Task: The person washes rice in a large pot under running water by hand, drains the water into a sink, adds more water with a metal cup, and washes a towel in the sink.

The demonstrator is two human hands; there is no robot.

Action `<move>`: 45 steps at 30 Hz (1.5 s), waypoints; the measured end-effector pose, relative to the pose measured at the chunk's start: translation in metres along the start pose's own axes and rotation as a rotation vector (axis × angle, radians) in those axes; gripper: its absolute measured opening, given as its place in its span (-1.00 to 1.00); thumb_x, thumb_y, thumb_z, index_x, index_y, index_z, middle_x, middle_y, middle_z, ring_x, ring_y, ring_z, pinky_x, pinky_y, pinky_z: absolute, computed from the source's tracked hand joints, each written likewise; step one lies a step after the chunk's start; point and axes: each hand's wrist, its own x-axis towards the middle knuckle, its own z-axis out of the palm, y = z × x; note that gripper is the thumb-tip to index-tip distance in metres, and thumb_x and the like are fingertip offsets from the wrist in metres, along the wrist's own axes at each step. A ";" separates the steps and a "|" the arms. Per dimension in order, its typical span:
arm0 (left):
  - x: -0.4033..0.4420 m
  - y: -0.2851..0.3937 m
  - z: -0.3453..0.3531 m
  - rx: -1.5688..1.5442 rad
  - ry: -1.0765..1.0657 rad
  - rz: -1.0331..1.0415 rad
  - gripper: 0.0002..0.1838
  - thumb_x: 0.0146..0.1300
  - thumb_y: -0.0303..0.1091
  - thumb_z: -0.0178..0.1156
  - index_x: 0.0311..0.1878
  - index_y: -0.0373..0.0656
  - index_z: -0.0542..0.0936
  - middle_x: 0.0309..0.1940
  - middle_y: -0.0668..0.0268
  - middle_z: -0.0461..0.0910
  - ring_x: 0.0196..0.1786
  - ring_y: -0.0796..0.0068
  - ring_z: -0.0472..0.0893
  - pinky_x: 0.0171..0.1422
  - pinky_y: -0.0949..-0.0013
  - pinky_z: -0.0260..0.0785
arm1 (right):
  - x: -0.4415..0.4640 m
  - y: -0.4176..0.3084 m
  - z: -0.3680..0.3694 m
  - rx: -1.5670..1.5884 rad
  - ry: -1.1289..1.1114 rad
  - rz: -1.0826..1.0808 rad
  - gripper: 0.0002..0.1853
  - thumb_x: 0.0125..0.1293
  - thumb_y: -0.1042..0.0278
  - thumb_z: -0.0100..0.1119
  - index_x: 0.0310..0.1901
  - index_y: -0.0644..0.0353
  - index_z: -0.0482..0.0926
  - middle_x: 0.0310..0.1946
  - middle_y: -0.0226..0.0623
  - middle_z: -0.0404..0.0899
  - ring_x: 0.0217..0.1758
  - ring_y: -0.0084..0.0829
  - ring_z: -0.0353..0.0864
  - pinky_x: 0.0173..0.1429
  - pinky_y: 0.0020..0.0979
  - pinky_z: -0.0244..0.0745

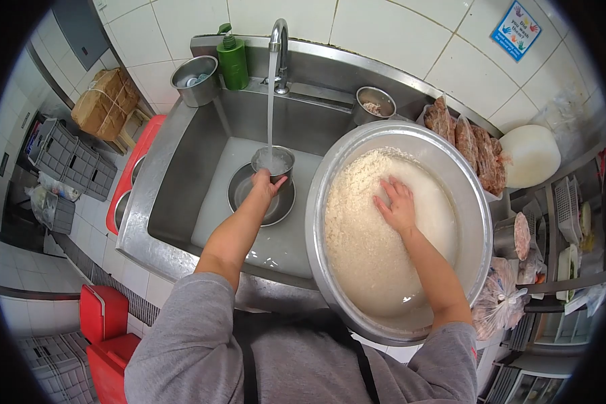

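My left hand [268, 182] is closed on the near side of a small metal cup [284, 168], held under the stream from the faucet [279, 50]. Water runs into the cup. Beneath it a round metal bowl [287, 204] sits in the cloudy water of the sink. To the right stands a large metal pot [318, 222] with rice [357, 222] and whitish water in it. My right hand [397, 204] lies on the rice with its fingers spread, palm down.
A green pump bottle [233, 64] and a metal container [196, 81] stand at the sink's back left corner. Behind the pot are a small metal bowl [374, 101] with pale bits and several bags of brownish food [475, 145]. A red stool [104, 313] is at lower left.
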 end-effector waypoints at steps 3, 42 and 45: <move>0.005 0.007 0.002 0.002 0.035 -0.063 -0.42 0.09 -0.53 -0.16 0.19 0.05 -0.04 0.11 0.07 0.13 0.02 -0.03 0.34 -0.26 -0.06 0.49 | 0.000 -0.001 -0.001 0.000 0.004 -0.003 -0.53 0.04 0.05 0.09 0.00 0.04 0.40 0.07 -0.14 0.28 0.11 -0.18 0.23 0.17 -0.16 0.05; -0.300 -0.045 0.201 1.100 -1.070 1.702 -0.33 -0.16 -0.72 0.00 0.05 0.22 0.35 0.10 0.05 0.07 0.10 0.02 0.24 0.02 0.31 0.29 | -0.010 0.014 0.004 -0.319 0.210 -0.329 -0.59 0.09 0.07 -0.03 -0.07 0.13 0.44 -0.03 -0.18 0.35 0.08 -0.19 0.25 0.16 -0.07 0.06; -0.315 -0.050 0.201 1.256 -1.124 1.958 -0.37 -0.13 -0.68 0.05 0.02 0.26 0.38 0.13 0.09 0.06 0.14 0.00 0.20 0.02 0.23 0.31 | -0.009 -0.012 -0.024 -0.228 -0.105 0.040 -0.51 0.09 0.07 -0.02 0.05 0.10 0.34 0.07 -0.16 0.27 0.15 -0.16 0.18 0.20 -0.05 0.02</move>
